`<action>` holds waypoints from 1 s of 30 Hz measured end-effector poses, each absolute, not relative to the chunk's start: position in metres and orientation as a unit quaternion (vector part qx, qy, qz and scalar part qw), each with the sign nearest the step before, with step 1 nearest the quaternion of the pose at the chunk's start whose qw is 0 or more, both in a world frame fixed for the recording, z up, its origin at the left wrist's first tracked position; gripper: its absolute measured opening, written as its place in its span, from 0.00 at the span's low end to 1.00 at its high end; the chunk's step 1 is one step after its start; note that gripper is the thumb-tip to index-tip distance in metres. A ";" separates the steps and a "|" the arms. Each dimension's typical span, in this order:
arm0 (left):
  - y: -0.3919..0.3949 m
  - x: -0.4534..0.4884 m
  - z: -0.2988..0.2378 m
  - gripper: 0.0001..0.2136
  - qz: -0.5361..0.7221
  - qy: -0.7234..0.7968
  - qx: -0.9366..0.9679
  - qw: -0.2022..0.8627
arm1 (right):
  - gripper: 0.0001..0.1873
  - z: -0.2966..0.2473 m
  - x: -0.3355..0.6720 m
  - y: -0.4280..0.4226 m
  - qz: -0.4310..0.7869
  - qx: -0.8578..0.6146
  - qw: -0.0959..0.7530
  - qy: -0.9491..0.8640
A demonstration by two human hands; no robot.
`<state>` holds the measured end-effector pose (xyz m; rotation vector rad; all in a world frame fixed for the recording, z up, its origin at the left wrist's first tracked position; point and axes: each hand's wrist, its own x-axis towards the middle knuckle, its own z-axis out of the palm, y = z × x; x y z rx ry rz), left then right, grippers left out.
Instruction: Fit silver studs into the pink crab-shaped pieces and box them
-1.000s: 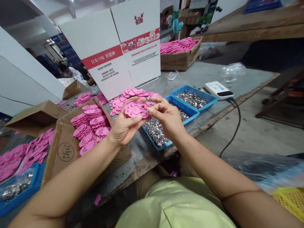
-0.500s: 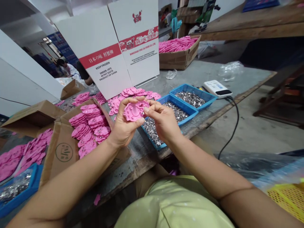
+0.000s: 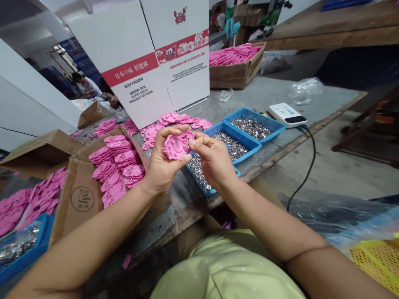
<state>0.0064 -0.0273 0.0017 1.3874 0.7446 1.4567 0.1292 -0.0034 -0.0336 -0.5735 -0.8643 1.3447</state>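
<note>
My left hand (image 3: 159, 166) is closed around a pink moulded piece (image 3: 176, 146), thumb below and fingers along its top. The piece has a raised ring and small bumps, and its edge is wavy. At its right edge, my right hand (image 3: 215, 160) is closed in a pinch on a small shiny metal part (image 3: 187, 147), mostly hidden by the fingertips. Under and beyond the right hand stand blue trays of small metal parts: a near tray (image 3: 197, 185), a middle tray (image 3: 250, 153) and a far tray (image 3: 278, 132).
A cardboard box (image 3: 70, 199) with stacked pink pieces stands left. Loose pink pieces (image 3: 152, 133) lie before a white printed carton (image 3: 134, 54). Behind are another filled box (image 3: 230, 77) and a white scale (image 3: 285, 113). A person (image 3: 87, 86) sits far left.
Both hands stay at nearly the same spot. The pink piece has turned slightly between them, and the right fingertips still press at its right edge. The view has shifted a little.
</note>
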 end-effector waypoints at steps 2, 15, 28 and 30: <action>-0.025 0.004 -0.001 0.21 0.594 0.298 0.577 0.475 | 0.18 -0.033 0.129 -0.003 0.605 -0.243 0.659 -0.374; -0.005 -0.012 -0.021 0.24 0.560 0.232 0.698 0.382 | 0.17 -0.033 0.129 -0.003 0.633 -0.221 0.660 -0.339; -0.011 -0.007 -0.015 0.23 0.565 0.273 0.680 0.380 | 0.20 -0.032 0.130 -0.003 0.676 -0.200 0.633 -0.321; -0.011 -0.007 -0.016 0.22 0.561 0.269 0.687 0.375 | 0.20 -0.033 0.130 -0.003 0.677 -0.200 0.631 -0.322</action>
